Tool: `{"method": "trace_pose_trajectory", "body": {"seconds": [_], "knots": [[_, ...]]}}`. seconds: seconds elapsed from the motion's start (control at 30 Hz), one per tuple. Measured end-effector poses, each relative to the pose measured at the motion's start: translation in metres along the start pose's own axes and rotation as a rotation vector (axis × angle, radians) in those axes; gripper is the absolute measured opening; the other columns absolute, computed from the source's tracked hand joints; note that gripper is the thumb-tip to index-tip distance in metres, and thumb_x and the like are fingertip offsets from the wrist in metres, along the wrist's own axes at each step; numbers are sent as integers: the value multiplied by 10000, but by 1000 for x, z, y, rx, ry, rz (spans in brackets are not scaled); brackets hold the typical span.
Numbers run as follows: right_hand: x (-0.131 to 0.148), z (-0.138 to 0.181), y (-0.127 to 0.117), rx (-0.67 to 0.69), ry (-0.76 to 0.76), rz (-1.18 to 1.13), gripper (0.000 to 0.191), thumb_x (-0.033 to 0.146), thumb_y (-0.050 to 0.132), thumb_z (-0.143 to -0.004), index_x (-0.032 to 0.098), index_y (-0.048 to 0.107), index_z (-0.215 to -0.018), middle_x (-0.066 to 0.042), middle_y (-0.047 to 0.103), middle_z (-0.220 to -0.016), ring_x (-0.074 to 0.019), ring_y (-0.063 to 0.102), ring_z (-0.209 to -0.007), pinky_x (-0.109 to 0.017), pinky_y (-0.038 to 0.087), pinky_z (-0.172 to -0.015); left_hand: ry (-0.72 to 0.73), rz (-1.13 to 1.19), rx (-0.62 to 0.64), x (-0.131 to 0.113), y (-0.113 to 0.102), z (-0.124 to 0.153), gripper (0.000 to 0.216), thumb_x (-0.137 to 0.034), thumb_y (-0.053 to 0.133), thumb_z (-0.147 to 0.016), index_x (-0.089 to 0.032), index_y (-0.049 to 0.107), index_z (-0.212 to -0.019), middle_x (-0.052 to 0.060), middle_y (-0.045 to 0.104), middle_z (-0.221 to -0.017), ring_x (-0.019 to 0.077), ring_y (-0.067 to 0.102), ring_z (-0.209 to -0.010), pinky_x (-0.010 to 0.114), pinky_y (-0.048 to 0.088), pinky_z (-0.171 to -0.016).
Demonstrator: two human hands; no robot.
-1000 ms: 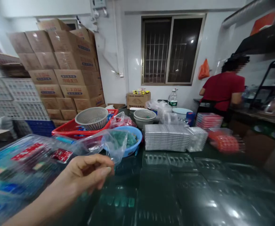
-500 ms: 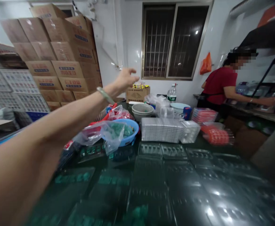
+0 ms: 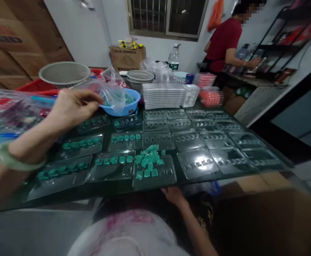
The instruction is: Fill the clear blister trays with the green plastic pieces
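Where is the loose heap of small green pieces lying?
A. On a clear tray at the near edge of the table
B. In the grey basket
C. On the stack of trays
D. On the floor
A: the green pieces lie heaped on a clear tray at the table's near edge.

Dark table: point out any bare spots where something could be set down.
Hardly any. The dark table shows bare only as a thin strip along its near edge, below the clear trays, and thin gaps between them. The back is crowded: blue bowl, stacked trays, baskets. The left hand hovers by the bowl.
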State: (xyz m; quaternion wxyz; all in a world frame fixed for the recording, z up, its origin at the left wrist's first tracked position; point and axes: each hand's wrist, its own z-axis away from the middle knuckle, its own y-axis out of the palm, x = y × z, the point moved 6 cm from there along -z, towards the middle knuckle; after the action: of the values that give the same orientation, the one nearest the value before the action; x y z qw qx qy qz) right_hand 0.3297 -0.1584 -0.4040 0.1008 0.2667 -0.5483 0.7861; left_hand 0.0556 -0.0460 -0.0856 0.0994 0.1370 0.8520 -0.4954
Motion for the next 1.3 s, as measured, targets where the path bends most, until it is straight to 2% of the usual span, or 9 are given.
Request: {"method": "trace_pose_trajectory", "body": {"seconds": [0.17, 0.37, 0.5, 0.7, 0.8, 0.87, 1.0, 1.13, 1.3], "knots": [[-13, 34, -15, -18, -22, -65, 186, 220, 491, -809, 186, 613, -944, -60, 651, -875, -187, 593, -856, -274, 429, -753, 326, 250, 456, -67, 92, 61, 247, -254, 501, -745, -116, 654, -882, 21, 672, -835, 112, 577, -700, 177, 428, -666], [19, 79, -73, -191, -134, -449, 217, 275, 469, -811, 192, 612, -951, -34, 647, -819, -146, 597, -724, -246, 457, -677, 657, 111, 613, -117, 189, 75, 273, -146, 479, -716, -188, 653, -922, 48, 655, -868, 178, 565, -821, 247, 412, -701], [9, 68, -90, -351, -92, -584, 242, 302, 488, -803, 177, 593, -981, -33, 625, -781, -131, 582, -634, -248, 474, -606, 778, 113, 697, -130, 213, 73, 276, -63, 496, -631, -198, 667, -799, 45, 637, -787, 177, 546, -778, 244, 389, -665], [-5, 59, -93, -392, -60, -642, 234, 303, 503, -804, 181, 587, -985, -30, 625, -756, -136, 589, -635, -253, 482, -591, 869, 169, 804, -129, 218, 64, 187, -66, 495, -637, -166, 623, -729, 40, 577, -751, 152, 494, -737, 225, 366, -637], [1, 57, -104, -483, -79, -655, 214, 280, 509, -804, 187, 584, -983, -26, 618, -757, -130, 586, -626, -253, 490, -591, 752, 319, 775, -130, 202, 52, 127, -86, 491, -674, -141, 599, -708, 48, 556, -777, 141, 481, -742, 227, 374, -649], [14, 56, -118, -622, -135, -619, 210, 242, 521, -798, 195, 579, -994, -26, 607, -788, -131, 584, -667, -259, 493, -624, 564, 519, 781, -129, 185, 47, 86, -124, 507, -700, -131, 589, -724, 35, 550, -748, 114, 479, -669, 217, 377, -593], [53, 52, -145, -819, -268, -496, 273, 181, 528, -787, 215, 555, -1057, -50, 574, -919, -135, 563, -749, -272, 491, -663, 69, 993, 1047, -124, 164, 67, 143, -263, 574, -721, -128, 583, -766, -10, 525, -585, 59, 417, -462, 183, 309, -418], [80, 41, -154, -805, -381, -432, 315, 162, 515, -796, 215, 535, -1106, -68, 546, -999, -133, 554, -764, -285, 496, -681, -185, 1257, 1239, -121, 156, 99, 197, -291, 624, -702, -111, 588, -772, -4, 542, -557, 46, 426, -427, 165, 266, -369], [84, 38, -145, -683, -386, -411, 277, 168, 518, -796, 217, 557, -1066, -47, 571, -921, -129, 553, -736, -280, 493, -672, -317, 1276, 1220, -111, 161, 123, 201, -298, 636, -693, -104, 585, -711, -20, 518, -511, 36, 403, -404, 160, 245, -349]]}}
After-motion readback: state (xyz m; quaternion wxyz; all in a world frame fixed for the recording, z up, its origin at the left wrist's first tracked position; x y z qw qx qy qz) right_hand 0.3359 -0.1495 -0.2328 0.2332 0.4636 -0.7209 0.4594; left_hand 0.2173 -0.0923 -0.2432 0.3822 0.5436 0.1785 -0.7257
